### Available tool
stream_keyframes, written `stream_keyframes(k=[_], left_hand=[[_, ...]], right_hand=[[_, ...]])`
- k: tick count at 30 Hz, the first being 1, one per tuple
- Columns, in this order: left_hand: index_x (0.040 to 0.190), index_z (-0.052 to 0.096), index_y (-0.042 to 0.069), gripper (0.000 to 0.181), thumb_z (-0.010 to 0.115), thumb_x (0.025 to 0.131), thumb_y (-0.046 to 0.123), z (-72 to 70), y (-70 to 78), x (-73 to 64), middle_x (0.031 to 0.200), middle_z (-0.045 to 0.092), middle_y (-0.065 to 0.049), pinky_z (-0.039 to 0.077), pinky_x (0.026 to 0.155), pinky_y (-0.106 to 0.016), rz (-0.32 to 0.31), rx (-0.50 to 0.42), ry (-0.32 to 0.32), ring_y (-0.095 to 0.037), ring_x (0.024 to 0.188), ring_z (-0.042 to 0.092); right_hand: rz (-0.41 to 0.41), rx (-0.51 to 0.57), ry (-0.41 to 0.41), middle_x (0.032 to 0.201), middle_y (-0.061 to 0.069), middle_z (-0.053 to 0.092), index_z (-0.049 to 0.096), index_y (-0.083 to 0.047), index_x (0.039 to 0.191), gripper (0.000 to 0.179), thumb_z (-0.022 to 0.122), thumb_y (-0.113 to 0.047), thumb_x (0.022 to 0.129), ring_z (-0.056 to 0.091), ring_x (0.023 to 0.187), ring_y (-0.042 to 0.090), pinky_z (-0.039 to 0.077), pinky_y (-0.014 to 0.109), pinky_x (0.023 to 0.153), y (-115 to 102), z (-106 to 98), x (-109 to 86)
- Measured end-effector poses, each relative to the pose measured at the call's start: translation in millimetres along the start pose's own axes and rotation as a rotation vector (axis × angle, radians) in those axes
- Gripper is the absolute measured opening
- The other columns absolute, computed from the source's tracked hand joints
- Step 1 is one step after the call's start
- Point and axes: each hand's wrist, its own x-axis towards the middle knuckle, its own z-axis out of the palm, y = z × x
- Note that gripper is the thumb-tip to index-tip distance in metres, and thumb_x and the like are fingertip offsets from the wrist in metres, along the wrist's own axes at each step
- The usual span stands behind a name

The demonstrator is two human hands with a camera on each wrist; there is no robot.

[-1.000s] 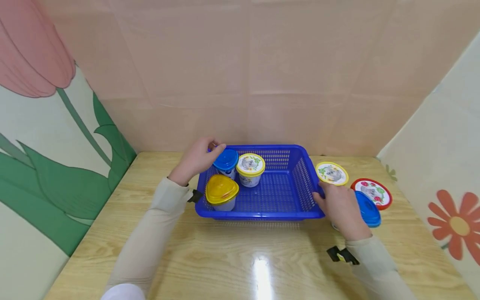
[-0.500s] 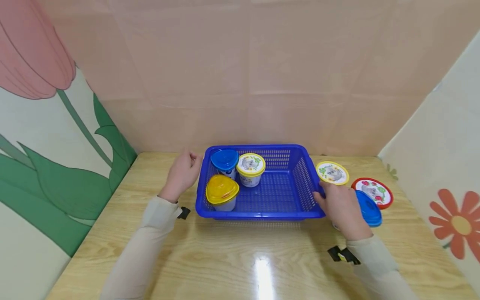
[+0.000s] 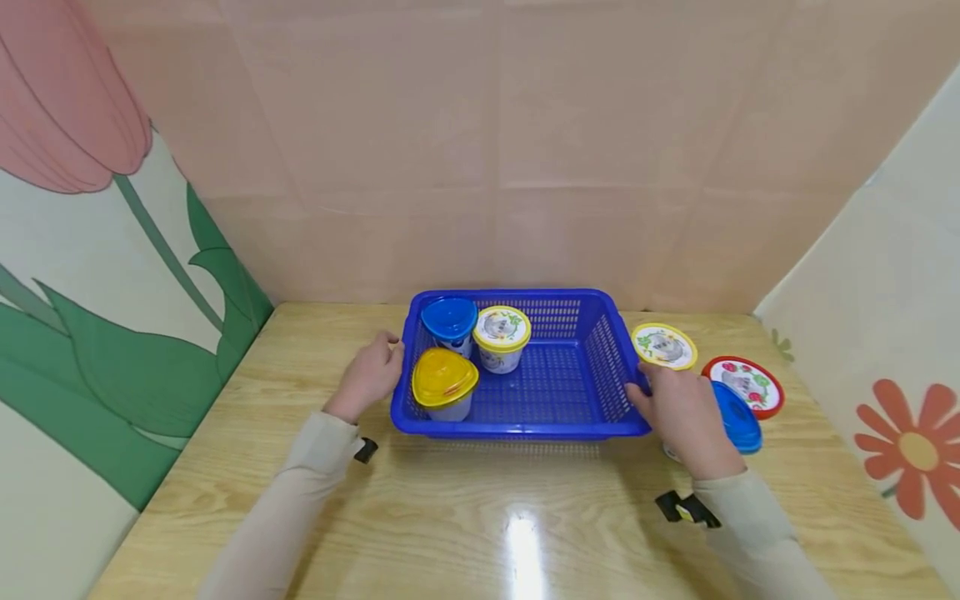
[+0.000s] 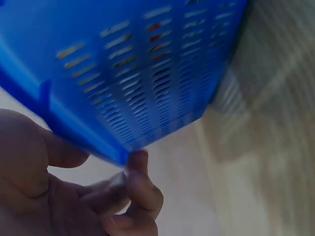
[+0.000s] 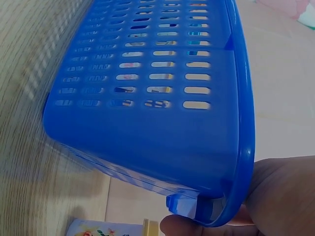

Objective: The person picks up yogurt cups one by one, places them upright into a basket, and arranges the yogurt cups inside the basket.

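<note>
A blue plastic basket (image 3: 555,379) with slotted walls stands on the table. My left hand (image 3: 367,375) is at its left rim, fingers curled; in the left wrist view, a fingertip (image 4: 138,160) meets the rim's end and the thumb lies along its edge. My right hand (image 3: 686,417) grips the right rim, as the right wrist view also shows. Inside the basket, at the left, sit a blue-lidded tub (image 3: 450,321), a yellow-lidded tub (image 3: 444,379) with a rounded triangular lid, and a round tub (image 3: 501,337) with a printed lid.
Right of the basket are a yellow-rimmed printed lid (image 3: 664,347), a red-rimmed printed lid (image 3: 746,385) and a blue lid (image 3: 738,421), partly behind my right hand. A pinkish wall (image 3: 495,167) rises behind the wooden table (image 3: 450,517); painted panels flank both sides.
My left hand has left the basket's back left corner, swung left, then come down to the middle of the left rim. The right hand, basket and tubs have stayed put.
</note>
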Motion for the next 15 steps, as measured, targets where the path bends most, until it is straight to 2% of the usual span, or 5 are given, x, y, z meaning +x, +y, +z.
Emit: stream_keyframes(k=[2, 6, 11, 15], left_hand=[[0.135, 0.048, -0.006, 0.046, 0.032, 0.109, 0.028, 3.4, -0.8, -0.6, 0.103, 0.067, -0.021, 0.053, 0.072, -0.043, 0.01, -0.012, -0.025, -0.028, 0.082, 0.064], [0.134, 0.049, -0.008, 0.046, 0.03, 0.109, 0.025, 7.9, -2.0, -2.2, 0.116, 0.065, -0.025, 0.053, 0.081, -0.047, 0.025, -0.026, -0.024, -0.031, 0.093, 0.064], [0.13, 0.052, -0.008, 0.043, 0.03, 0.109, 0.023, 10.0, -2.9, -3.8, 0.106, 0.065, -0.023, 0.052, 0.077, -0.044, 0.04, -0.067, -0.009, -0.029, 0.085, 0.061], [0.129, 0.052, -0.009, 0.042, 0.03, 0.11, 0.022, 11.2, -3.4, -2.8, 0.102, 0.065, -0.022, 0.052, 0.074, -0.041, 0.048, -0.104, -0.001, -0.027, 0.083, 0.061]], right_hand=[[0.009, 0.005, -0.011, 0.106, 0.03, 0.069, 0.066, 0.009, 0.119, 0.043, 0.069, -0.026, 0.094, 0.062, 0.065, 0.03, 0.053, 0.049, 0.063, -0.4, -0.8, 0.4], [0.037, 0.025, -0.054, 0.108, 0.03, 0.069, 0.064, 0.01, 0.122, 0.046, 0.069, -0.027, 0.095, 0.056, 0.061, 0.024, 0.053, 0.043, 0.06, -1.4, -2.1, 1.3], [0.078, 0.046, -0.106, 0.108, 0.031, 0.068, 0.062, 0.011, 0.125, 0.051, 0.068, -0.03, 0.095, 0.055, 0.06, 0.022, 0.051, 0.038, 0.058, -0.7, -3.3, 2.5], [0.09, 0.075, -0.127, 0.106, 0.029, 0.069, 0.06, 0.011, 0.127, 0.053, 0.068, -0.031, 0.095, 0.059, 0.064, 0.023, 0.054, 0.04, 0.062, 2.2, -4.7, 4.5]])
